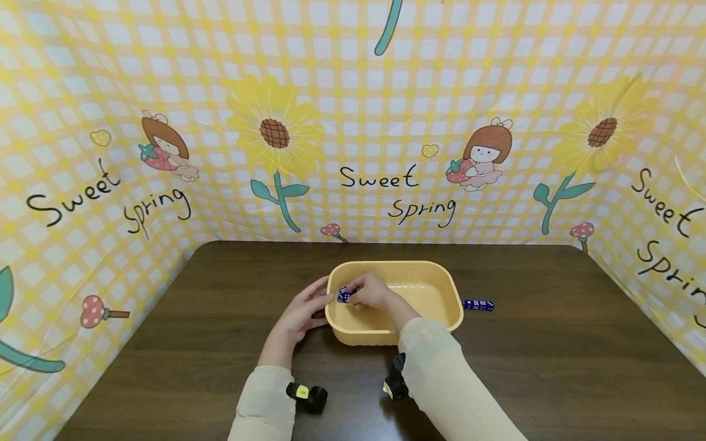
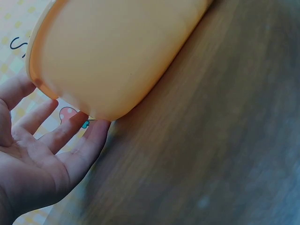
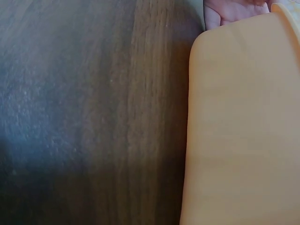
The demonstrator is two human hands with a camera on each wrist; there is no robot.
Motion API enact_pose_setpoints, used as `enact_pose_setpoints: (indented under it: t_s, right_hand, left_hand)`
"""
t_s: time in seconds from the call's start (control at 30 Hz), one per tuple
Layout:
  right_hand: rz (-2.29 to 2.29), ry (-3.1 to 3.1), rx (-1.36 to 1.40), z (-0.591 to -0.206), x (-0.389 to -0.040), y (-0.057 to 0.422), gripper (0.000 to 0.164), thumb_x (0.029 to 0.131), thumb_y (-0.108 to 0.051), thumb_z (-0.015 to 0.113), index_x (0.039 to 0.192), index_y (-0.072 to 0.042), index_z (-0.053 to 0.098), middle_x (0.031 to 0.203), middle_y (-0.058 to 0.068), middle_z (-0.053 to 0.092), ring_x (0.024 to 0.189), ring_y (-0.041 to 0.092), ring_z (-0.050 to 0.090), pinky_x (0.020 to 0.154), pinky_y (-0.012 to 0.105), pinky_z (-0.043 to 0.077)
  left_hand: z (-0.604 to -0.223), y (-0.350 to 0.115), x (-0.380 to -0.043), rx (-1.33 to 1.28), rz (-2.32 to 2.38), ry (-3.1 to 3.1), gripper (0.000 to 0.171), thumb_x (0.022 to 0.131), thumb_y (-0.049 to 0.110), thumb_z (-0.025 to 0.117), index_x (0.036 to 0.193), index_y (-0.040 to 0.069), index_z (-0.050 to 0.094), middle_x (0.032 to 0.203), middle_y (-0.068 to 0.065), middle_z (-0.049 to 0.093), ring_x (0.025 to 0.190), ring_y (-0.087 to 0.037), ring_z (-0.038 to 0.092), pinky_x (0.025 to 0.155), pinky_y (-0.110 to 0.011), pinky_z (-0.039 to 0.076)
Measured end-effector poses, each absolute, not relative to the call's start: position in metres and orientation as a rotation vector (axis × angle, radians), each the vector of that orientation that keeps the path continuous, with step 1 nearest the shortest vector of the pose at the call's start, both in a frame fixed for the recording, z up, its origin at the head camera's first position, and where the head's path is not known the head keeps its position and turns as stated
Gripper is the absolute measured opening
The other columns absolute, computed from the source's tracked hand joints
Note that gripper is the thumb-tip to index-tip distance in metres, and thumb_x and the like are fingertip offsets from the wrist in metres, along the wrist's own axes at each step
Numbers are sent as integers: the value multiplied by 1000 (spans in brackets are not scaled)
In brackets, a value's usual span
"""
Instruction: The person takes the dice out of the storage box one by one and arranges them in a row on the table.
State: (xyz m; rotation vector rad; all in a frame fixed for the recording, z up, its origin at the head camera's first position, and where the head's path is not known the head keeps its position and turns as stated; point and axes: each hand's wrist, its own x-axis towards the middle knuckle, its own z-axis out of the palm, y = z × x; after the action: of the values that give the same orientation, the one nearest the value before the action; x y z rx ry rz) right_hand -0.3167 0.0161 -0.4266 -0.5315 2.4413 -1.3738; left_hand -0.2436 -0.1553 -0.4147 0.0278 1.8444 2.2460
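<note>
A yellow plastic basin [image 1: 425, 297] with rounded corners stands on the table, seen from outside in both wrist views. My left hand [image 1: 302, 312] rests against its left end. In the left wrist view, that hand's spread fingers [image 2: 96, 136] touch the basin's end wall and rim. Reaching inside, my right hand [image 1: 376, 290] pinches a small dark blue thing with white marks [image 1: 344, 295] near the left end. Its exact kind cannot be told, as the fingers cover part of it. The right wrist view shows the basin's side wall [image 3: 243, 117] but not the right hand.
A long, narrow dark blue thing with a white pattern [image 1: 478, 305] lies on the brown wooden table [image 1: 551, 367], just right of the basin. A yellow checked cloth [image 1: 364, 110] with printed flowers hangs behind and along both sides.
</note>
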Motion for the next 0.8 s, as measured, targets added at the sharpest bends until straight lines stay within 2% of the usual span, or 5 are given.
enact_pose_setpoints:
  t_s: [0.07, 0.2, 0.4, 0.63, 0.8]
  right_hand:
    - [-1327, 2485, -502, -410, -301, 14, 18, 70, 4, 64, 87, 3, 65, 73, 11, 61, 51, 21, 55, 50, 31, 47]
    - [-1299, 2525, -561, -402, -290, 14, 14, 70, 5, 64, 84, 5, 64, 66, 7, 58, 48, 15, 51, 47, 26, 44]
    - [-1199, 2601, -649, -399, -285, 12, 12, 69, -1, 68, 79, 4, 63, 63, 2, 55, 49, 9, 46, 46, 19, 40]
    - [-1082, 2692, -703, -402, -286, 10, 11, 68, -4, 70, 76, 0, 64, 67, 0, 55, 59, 9, 45, 54, 19, 38]
    - [-1076, 2684, -712, -400, -285, 11, 9, 69, -3, 69, 76, 0, 64, 68, 0, 55, 61, 9, 45, 56, 19, 37]
  left_hand:
    - [-415, -156, -243, 29, 2245, 1847, 48, 85, 8, 53, 130, 14, 38, 128, -17, 38, 107, -34, 42, 72, -46, 43]
    - [-415, -156, -244, 42, 2246, 1849, 48, 86, 8, 52, 131, 13, 37, 128, -18, 37, 107, -34, 43, 72, -46, 43]
    - [-417, -156, -245, 36, 2270, 1825, 50, 83, 8, 55, 130, 15, 38, 127, -17, 40, 106, -33, 44, 72, -46, 43]
    - [-414, -156, -244, 52, 2238, 1833, 49, 86, 6, 50, 132, 13, 35, 129, -18, 37, 108, -34, 41, 74, -47, 42]
    - [-416, -156, -245, 34, 2245, 1834, 49, 85, 7, 52, 131, 14, 37, 127, -17, 38, 109, -34, 41, 73, -46, 43]
